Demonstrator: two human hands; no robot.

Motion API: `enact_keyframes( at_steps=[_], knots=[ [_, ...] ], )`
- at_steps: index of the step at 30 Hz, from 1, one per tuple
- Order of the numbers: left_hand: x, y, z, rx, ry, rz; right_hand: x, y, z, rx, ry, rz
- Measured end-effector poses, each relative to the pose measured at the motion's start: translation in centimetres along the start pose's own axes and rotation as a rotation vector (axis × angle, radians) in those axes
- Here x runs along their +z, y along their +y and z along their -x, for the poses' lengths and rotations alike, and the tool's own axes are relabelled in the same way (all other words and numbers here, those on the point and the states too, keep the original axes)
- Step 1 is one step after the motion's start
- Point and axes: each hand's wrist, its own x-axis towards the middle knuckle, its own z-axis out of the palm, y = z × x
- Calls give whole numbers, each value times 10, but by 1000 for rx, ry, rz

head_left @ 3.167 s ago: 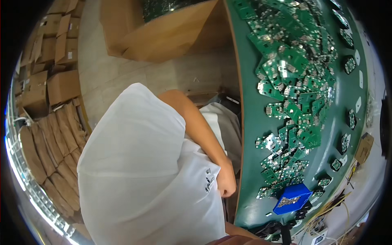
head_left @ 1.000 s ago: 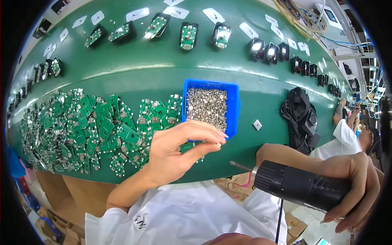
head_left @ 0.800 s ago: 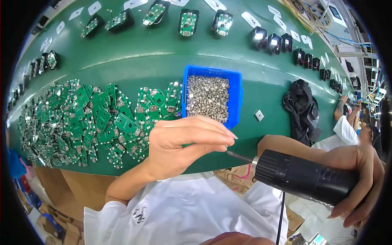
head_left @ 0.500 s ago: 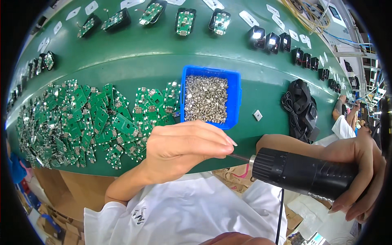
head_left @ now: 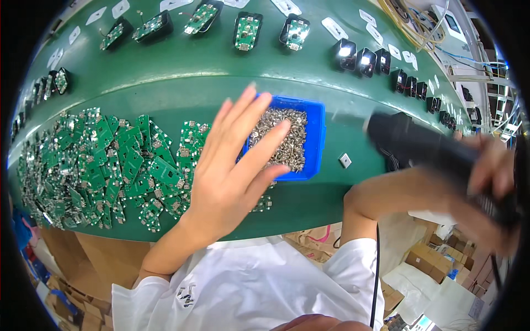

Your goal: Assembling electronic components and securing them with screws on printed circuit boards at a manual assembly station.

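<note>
My left hand [head_left: 226,160], fingers spread, hovers over the left edge of a blue plastic box [head_left: 316,132]. Small silver screws [head_left: 284,135] fill that box. A black electric screwdriver [head_left: 422,146] is gripped in my right hand [head_left: 491,182] at the right; both are smeared by motion, and the tip of the tool cannot be made out. To the left of my left hand lies a wide heap of green circuit boards [head_left: 121,160]. A small pale square piece [head_left: 345,160] rests on the green table to the right of the box.
Along the far side of the table [head_left: 165,85] stand black housings with green boards in them [head_left: 247,31] and several dark housings [head_left: 346,54]. White flat pieces [head_left: 335,28] lie near them. Coiled yellow cables [head_left: 411,22] are at the back right. Cardboard boxes [head_left: 428,262] sit below the table.
My left hand has opened and moved up over the box's left edge. My right hand has lifted the electric screwdriver up and away to the right.
</note>
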Motion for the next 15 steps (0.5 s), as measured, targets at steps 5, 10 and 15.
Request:
enact_keyframes(
  at_steps=[5, 10, 15],
  knots=[
    [-1, -25, 14, 81, -196, -193, -34, 66, -18, -197, 661, 566],
    [3, -36, 21, 142, -183, -180, -15, 133, -29, -292, 985, 869],
    [9, -39, 22, 129, -176, -216, -29, 139, -22, -226, 972, 731]
  ],
)
